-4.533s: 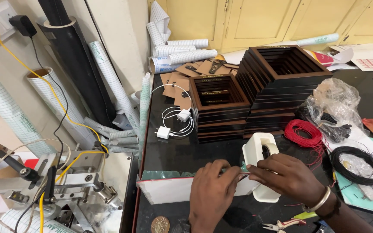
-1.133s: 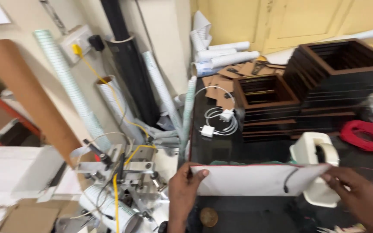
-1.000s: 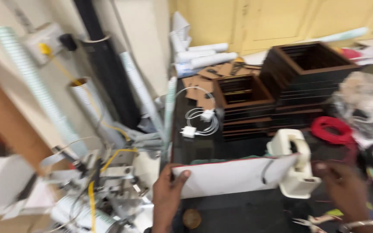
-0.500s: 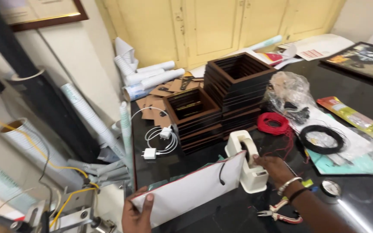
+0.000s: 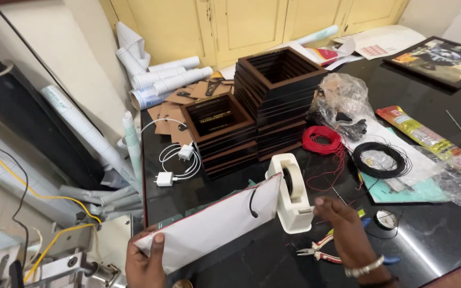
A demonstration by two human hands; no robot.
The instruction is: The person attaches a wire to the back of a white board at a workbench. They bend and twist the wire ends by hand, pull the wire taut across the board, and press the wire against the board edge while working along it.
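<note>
My left hand (image 5: 145, 261) grips the lower left corner of a white flat panel (image 5: 214, 226) with a thin red edge, held tilted over the black table. A short black wire sticks out of the panel's upper right part. My right hand (image 5: 348, 234) reaches toward the front of a cream tape dispenser (image 5: 292, 194) and touches its cutter end; a bracelet is on that wrist. The dispenser stands right behind the panel's right end.
Two stacks of dark wooden square frames (image 5: 262, 101) stand behind. A red wire coil (image 5: 321, 141), a black wire coil (image 5: 380, 157), plastic bags (image 5: 342, 101), a white charger with cable (image 5: 174, 165), pliers (image 5: 321, 250) and paper rolls (image 5: 166, 77) lie around. The table's left edge drops to pipes and tools.
The view has swung right and nearer to the table. My right hand has moved up to the dispenser's front. My left hand keeps its hold on the panel.
</note>
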